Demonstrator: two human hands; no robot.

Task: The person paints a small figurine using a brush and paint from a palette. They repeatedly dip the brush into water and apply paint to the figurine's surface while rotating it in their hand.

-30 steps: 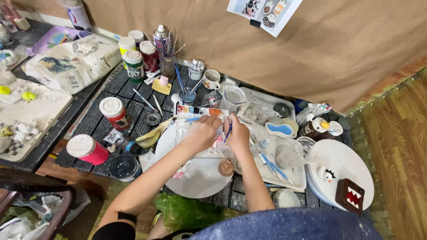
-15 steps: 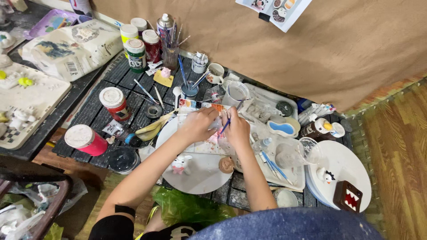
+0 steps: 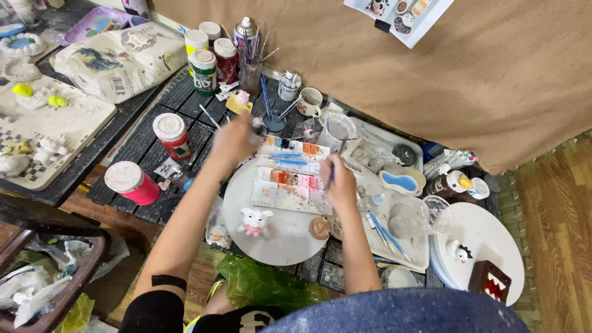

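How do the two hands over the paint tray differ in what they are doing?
The right hand pinches a thin blue brush with its fingers, over the near end of the paint tray. The left hand reaches farther, beyond the tray's far corner, and is blurred; what it holds is unclear. Both are bare and hover above the white round board.

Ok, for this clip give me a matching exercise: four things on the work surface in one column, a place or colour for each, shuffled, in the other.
Things:
1. paintbrush
2. small pig figurine
3. paint jar
4. paint palette

Descriptions:
A. pink with a white lid, at the near left edge of the mat
B. held in the right hand
C. standing on the round white board, white and pink
D. lying between the left hand and the right hand

Pairs: 1-B, 2-C, 3-A, 4-D
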